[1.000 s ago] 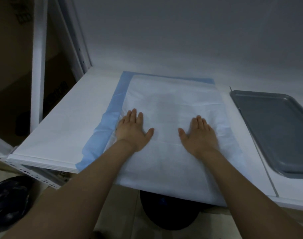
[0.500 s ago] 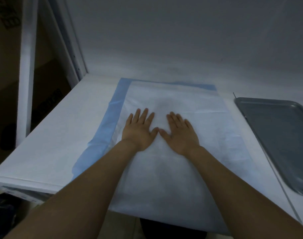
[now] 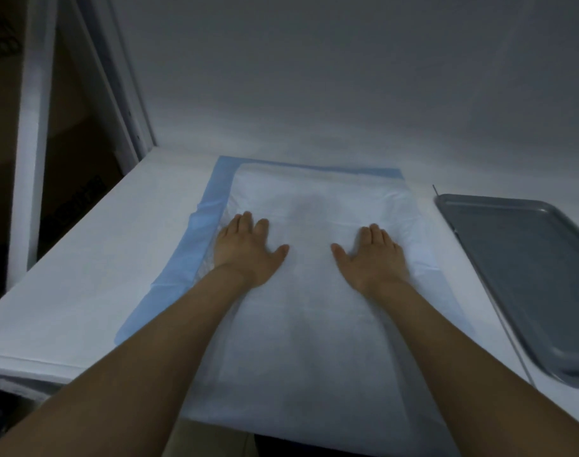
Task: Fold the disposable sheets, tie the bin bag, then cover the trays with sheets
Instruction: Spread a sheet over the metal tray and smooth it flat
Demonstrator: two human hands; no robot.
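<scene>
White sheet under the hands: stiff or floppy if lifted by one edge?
Probably floppy: the white sheet shows creases and its near end reaches past the table edge. Likely light, looking thin. It may slide on the blue layer beneath once the left hand and right hand lift.

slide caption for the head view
Left hand and right hand press flat on the white sheet, grey tray at right

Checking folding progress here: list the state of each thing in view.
disposable sheet: spread flat on the table, blue strip showing along left and far edges, near end overhanging.
left hand: palm down, fingers straight, on the sheet.
right hand: palm down, fingers straight, on the sheet.
tray: uncovered, right of the sheet.
</scene>
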